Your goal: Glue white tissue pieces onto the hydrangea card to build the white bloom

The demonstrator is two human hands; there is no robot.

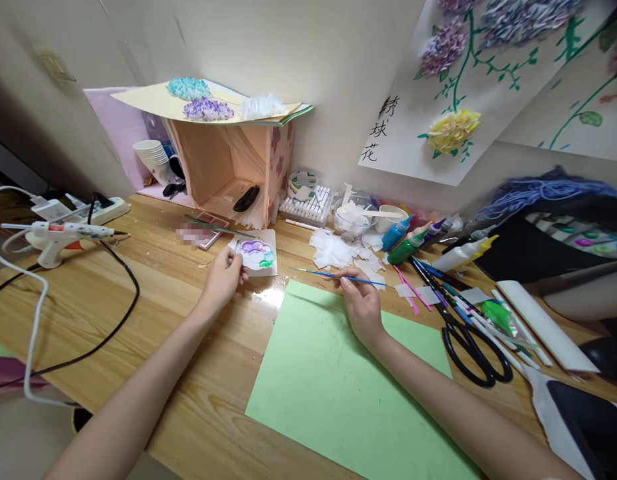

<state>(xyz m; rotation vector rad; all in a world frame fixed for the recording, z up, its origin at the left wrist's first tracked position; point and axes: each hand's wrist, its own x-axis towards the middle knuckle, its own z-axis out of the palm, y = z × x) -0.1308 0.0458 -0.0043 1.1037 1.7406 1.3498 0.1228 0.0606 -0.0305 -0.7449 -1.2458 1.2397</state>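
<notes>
My right hand holds a thin paintbrush with a blue handle, its tip pointing left. It hovers over the upper part of a green sheet of paper lying on the table. At the left edge of a small white paint palette, the fingers of my left hand are closed on the rim; part of that grip is hidden. Purple, blue and green paint shows in the wells. White tissue pieces lie beyond the brush.
Black scissors, pens and paint bottles crowd the right side. A glue gun and looping cables occupy the left. Behind the palette stands a pink box with paper flowers on top. Flower pictures hang on the wall.
</notes>
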